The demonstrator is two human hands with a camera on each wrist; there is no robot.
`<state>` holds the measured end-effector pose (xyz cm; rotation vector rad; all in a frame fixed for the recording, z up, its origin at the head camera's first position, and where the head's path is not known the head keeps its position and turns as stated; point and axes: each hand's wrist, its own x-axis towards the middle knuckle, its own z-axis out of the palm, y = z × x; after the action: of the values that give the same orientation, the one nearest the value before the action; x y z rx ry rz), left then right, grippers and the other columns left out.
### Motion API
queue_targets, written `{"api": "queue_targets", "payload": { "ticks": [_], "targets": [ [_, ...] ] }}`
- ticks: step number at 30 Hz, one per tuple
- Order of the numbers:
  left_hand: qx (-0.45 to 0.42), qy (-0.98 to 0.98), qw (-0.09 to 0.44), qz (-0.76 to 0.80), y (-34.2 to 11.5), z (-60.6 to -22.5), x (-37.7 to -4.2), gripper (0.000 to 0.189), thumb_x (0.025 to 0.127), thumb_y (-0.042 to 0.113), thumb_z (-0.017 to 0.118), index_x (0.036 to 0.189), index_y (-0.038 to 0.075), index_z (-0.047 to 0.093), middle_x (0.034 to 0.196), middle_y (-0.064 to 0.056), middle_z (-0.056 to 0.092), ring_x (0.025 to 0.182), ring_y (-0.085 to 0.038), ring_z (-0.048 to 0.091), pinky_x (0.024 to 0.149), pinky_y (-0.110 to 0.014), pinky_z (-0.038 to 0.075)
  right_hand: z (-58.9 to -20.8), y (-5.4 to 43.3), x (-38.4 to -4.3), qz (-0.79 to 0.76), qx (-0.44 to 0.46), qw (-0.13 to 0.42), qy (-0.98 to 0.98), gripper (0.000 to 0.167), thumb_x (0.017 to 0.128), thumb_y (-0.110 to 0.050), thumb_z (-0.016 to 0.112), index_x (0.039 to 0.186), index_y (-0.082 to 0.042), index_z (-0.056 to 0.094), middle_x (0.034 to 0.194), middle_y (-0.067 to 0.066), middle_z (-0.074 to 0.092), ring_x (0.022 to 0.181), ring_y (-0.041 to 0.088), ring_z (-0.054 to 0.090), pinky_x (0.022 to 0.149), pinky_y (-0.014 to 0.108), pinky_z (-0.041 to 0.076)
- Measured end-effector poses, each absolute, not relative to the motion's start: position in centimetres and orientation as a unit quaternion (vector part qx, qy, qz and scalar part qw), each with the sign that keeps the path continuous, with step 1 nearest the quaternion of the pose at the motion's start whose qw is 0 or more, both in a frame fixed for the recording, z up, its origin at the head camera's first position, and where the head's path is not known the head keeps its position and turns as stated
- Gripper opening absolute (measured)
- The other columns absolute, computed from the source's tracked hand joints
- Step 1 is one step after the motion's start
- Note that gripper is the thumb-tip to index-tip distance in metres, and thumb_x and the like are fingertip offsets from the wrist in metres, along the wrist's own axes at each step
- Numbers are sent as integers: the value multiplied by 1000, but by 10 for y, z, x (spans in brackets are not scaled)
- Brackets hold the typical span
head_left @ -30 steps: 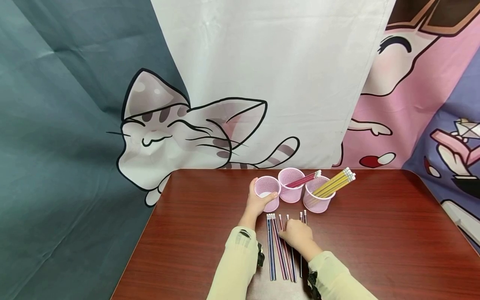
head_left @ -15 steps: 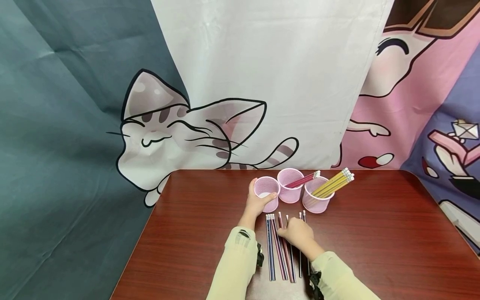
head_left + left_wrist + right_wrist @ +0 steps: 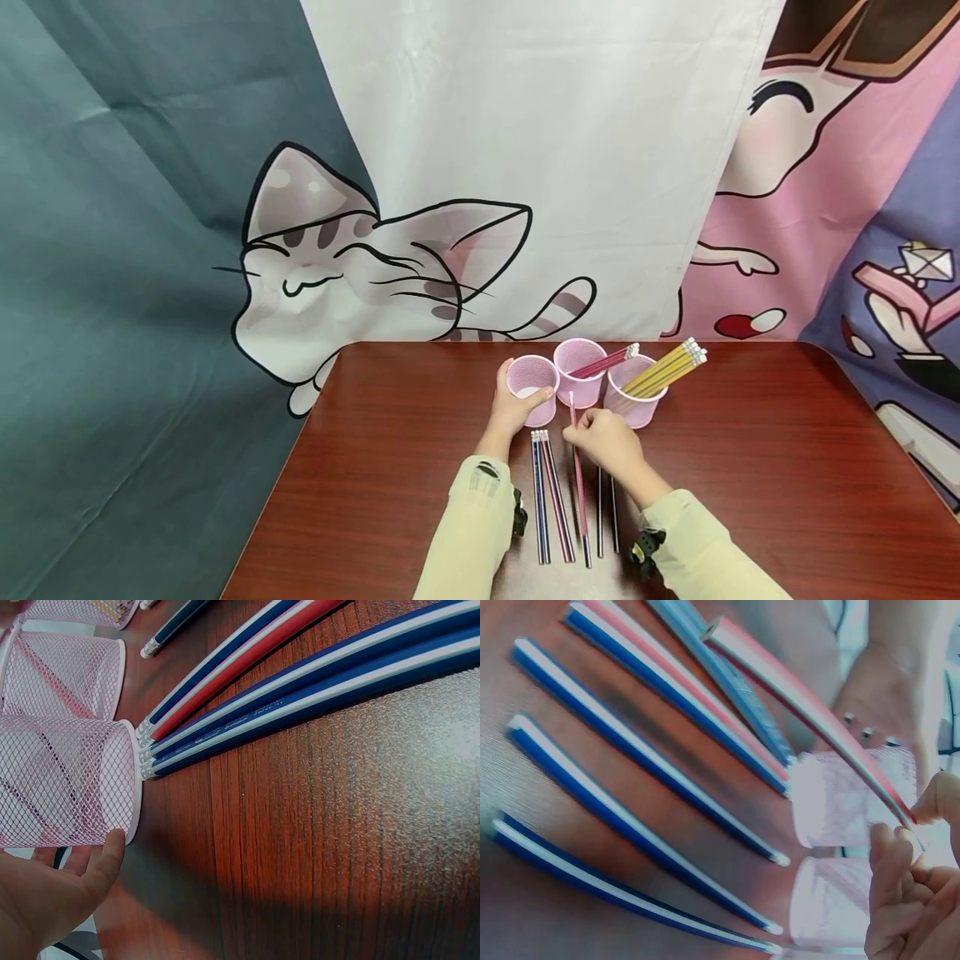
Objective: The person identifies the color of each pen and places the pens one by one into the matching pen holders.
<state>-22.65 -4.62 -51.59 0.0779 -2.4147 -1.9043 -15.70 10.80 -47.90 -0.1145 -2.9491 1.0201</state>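
Observation:
My left hand (image 3: 513, 412) holds the leftmost pink mesh pencil cup (image 3: 543, 412), thumb over its near rim and fingers round its outer side. No pencils show inside that cup. In front of the cups, my right hand (image 3: 611, 443) pinches a red-and-white striped pencil (image 3: 581, 492) between thumb and fingers. In the right wrist view this pencil (image 3: 810, 712) is raised above the table, and the pinch is close to its eraser end. Several striped pencils (image 3: 541, 508), mostly blue and white with one red, lie on the table with erasers towards the cups.
The middle pink cup (image 3: 582, 395) contains red pencils (image 3: 603, 363). Beside it, the right cup (image 3: 632, 412) holds several yellow pencils (image 3: 663, 372) leaning right. All stand near the back of the brown wooden table (image 3: 765, 467), before a cartoon-printed cloth (image 3: 525, 100).
My right hand has taken hold of the red-and-white pencil, lifted it from the row and moved it towards the cups. The left hand stays on its cup.

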Motion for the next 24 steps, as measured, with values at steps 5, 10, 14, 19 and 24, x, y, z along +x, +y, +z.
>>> {"api": "queue_targets", "payload": {
  "ticks": [5, 10, 14, 19, 24],
  "targets": [
    [5, -773, 48, -632, -47, -519, -226, 89, 66, 22, 84, 138, 12, 33, 131, -14, 47, 114, -31, 47, 98, -45, 36, -461, 117, -165, 363, -25, 46, -930, 14, 68, -22, 63, 62, -13, 53, 56, -4, 49, 53, 13, 45, 49, 28, 37],
    [-24, -764, 74, -641, -48, -523, -226, 88, 65, 34, 83, 136, 14, 35, 129, -12, 48, 111, -28, 49, 94, -42, 38, -446, 126, -172, 398, -25, 108, -911, 10, 69, -18, 65, 67, -12, 57, 58, -3, 54, 53, 11, 48, 51, 28, 39],
    [-11, -766, 62, -640, -48, -522, -227, 89, 66, 31, 83, 138, 13, 34, 131, -12, 47, 113, -27, 48, 95, -41, 38, -435, 132, -177, 435, -33, 131, -890, 10, 72, -15, 64, 78, -9, 58, 63, 0, 58, 49, 10, 54, 52, 26, 43],
    [19, -774, 36, -632, -46, -517, -227, 91, 67, 19, 83, 140, 7, 31, 133, -13, 46, 115, -30, 46, 99, -43, 35, -418, 139, -183, 470, -44, 167, -866, 14, 74, -12, 63, 84, -7, 55, 65, 1, 58, 53, 7, 53, 51, 22, 42],
    [23, -775, 33, -630, -46, -516, -227, 90, 67, 18, 83, 140, 11, 31, 133, -13, 46, 116, -31, 46, 98, -43, 36, -404, 144, -186, 522, -37, 217, -824, 13, 76, -6, 59, 84, -4, 49, 65, 5, 57, 48, 6, 54, 43, 19, 43]
  ]
}}
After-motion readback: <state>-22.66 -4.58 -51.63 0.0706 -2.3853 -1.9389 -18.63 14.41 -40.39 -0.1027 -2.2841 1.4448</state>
